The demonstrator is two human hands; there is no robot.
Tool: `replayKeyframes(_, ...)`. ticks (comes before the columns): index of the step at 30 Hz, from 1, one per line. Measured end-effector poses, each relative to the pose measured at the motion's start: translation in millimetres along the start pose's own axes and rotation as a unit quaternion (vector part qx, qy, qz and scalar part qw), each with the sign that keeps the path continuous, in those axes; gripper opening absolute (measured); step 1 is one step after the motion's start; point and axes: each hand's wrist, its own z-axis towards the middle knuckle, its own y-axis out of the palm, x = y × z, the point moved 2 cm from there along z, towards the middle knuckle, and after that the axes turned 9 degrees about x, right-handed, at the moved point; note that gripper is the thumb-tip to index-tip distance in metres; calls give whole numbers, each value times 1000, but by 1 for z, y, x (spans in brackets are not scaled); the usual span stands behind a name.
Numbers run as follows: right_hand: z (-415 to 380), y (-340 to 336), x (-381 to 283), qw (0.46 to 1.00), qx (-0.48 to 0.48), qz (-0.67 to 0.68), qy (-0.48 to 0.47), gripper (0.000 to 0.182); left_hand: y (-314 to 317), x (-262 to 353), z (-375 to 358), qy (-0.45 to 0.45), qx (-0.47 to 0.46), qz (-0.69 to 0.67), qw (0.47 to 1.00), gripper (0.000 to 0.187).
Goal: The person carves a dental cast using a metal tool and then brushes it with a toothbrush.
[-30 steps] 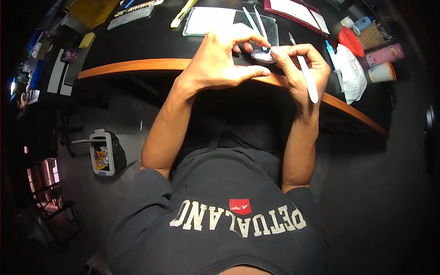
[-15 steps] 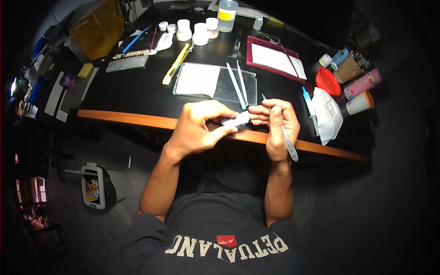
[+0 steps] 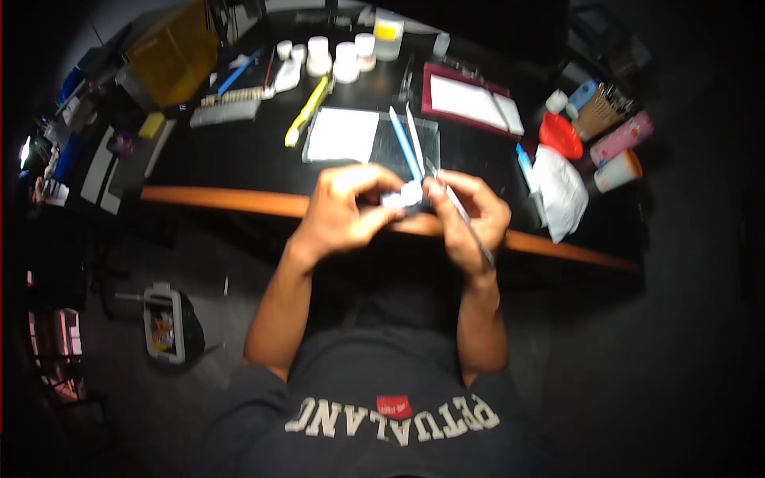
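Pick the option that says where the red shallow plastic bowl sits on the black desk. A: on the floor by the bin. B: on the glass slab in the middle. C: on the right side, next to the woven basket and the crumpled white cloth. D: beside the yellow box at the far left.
C: the red shallow plastic bowl lies on the right of the black desk, between the woven basket and the crumpled white cloth.

Dark wood-edged desk (image 3: 239,199), grey floor (image 3: 159,374)

Left hand (image 3: 344,209) pinches a small white piece (image 3: 402,195) at the near desk edge (image 3: 215,199), right hand (image 3: 470,215) grips a slim tool (image 3: 462,219) touching it, picture blurred.
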Motion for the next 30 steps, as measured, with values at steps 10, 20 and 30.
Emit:
replayKeyframes(10, -5, 12, -5, 999, 7, 30, -16, 23, 4, -2, -3, -14, 6, -36, 999, 27)
replayKeyframes(20, -17, 18, 0, 985, 25, 6, -169, 12, 5, -1, -16, 35, 36, 27, 998, 33)
replayKeyframes(30, -19, 16, -2, 986, 27, 5, -167, 14, 7, 1, -17, 30, 25, 54, 998, 37)
